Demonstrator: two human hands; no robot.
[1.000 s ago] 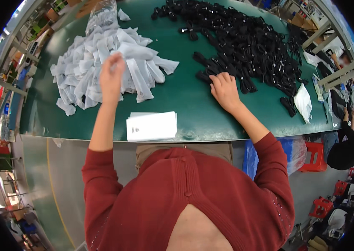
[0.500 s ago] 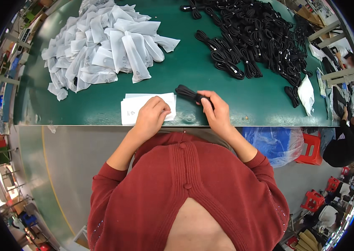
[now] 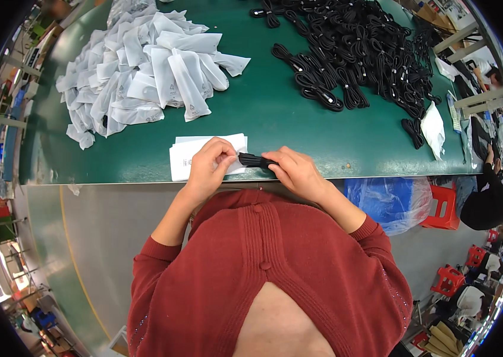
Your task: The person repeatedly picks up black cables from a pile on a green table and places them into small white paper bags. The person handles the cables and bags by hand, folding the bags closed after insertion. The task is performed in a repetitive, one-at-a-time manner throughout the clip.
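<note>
My right hand (image 3: 296, 171) is closed around one end of a bundled black cable (image 3: 253, 160), just above the table's near edge. The bundle's other end points left and meets the fingertips of my left hand (image 3: 210, 164). That hand is pinched at the right edge of a stack of flat white translucent plastic bags (image 3: 181, 158), seemingly on the top bag's opening. My left fingers partly cover the stack. Whether the cable's tip is inside the bag or only beside it, I cannot tell.
A large heap of filled white bags (image 3: 144, 71) lies at the far left of the green table (image 3: 251, 101). Many bundled black cables (image 3: 358, 53) are piled at the far right, near a white bag (image 3: 433, 131). Blue plastic-wrapped goods (image 3: 382, 202) and a red stool (image 3: 443, 207) stand below.
My right hand has brought the cable bundle left and nearer to me, turning it level, so its end now reaches my left fingertips at the bag. My left hand stays at the stack.
</note>
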